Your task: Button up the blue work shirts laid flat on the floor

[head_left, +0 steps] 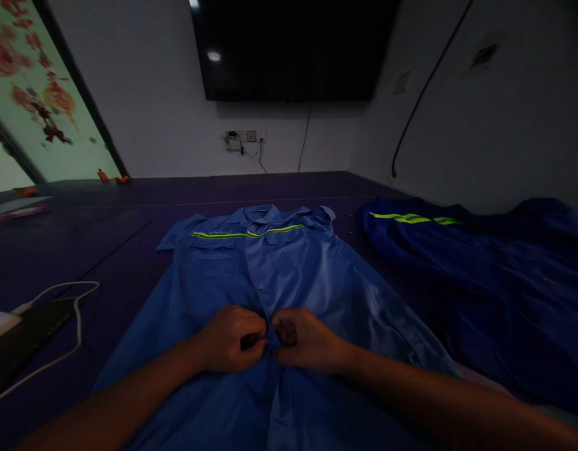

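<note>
A blue work shirt [270, 263] with a yellow reflective stripe across the chest lies flat, front up, on a dark purple surface [129, 219]. Its collar points away from me. My left hand [232, 338] and my right hand [305, 341] meet at the shirt's front placket, low on the shirt. Both hands are closed in a pinch on the edges of the placket cloth, fingertips almost touching each other. Whether a button sits between the fingers is hidden.
A heap of darker blue garments [481, 275] with yellow stripes lies to the right. At the left edge a dark flat device [20, 338] and a white cable [77, 313] rest on the surface. A black screen [293, 50] hangs on the far wall.
</note>
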Tool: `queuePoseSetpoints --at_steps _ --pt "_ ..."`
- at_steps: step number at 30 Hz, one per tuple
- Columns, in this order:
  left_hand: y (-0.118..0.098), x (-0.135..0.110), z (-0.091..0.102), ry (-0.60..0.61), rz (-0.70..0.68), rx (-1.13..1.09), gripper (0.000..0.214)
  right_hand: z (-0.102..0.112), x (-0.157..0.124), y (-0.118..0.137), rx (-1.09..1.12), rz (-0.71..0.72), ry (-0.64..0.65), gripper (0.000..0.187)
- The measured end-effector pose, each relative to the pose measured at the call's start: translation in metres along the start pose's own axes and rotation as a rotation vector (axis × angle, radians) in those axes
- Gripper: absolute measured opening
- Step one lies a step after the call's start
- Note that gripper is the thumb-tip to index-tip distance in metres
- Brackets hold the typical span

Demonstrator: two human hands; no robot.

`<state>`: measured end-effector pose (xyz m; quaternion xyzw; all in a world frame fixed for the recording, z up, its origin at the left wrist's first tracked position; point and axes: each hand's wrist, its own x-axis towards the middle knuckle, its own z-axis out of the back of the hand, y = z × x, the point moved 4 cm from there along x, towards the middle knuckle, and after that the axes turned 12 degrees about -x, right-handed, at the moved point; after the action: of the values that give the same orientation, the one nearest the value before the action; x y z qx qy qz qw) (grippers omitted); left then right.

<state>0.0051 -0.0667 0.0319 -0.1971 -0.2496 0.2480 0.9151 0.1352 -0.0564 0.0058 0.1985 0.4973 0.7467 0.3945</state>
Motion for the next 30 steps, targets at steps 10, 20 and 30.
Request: queuePoseSetpoints --at_steps 10,20,30 --pt "-0.0001 0.0003 0.0005 0.003 0.012 -0.01 0.013 0.0002 0.0011 -0.0003 -0.021 0.011 -0.011 0.022" --pt "-0.0015 0.001 0.001 -0.013 0.038 -0.037 0.014 0.0012 0.0011 0.0001 0.01 -0.017 -0.006 0.02" --pt "-0.002 0.0019 0.0015 -0.013 0.07 -0.047 0.015 0.0011 0.0019 -0.0002 0.052 -0.026 -0.025 0.021"
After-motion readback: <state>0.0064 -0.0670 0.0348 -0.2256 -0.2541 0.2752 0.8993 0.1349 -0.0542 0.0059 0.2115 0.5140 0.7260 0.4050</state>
